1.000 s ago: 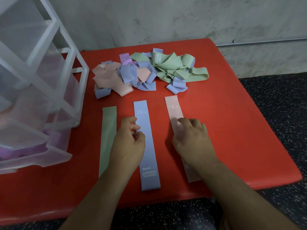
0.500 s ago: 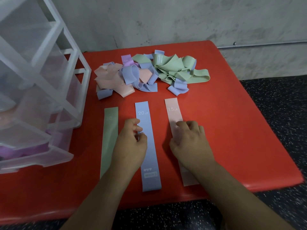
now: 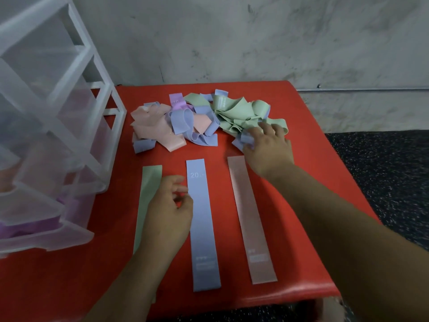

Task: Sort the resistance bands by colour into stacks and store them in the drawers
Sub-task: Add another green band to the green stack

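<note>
on crumpled blue band [image 3: 244,136], right hand [image 3: 270,151]

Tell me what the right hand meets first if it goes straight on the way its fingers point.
The right hand points up-left into the pile. It seems to touch the folded blue band at the near edge, with crumpled green bands just beyond. Blur hides the contact.
</note>
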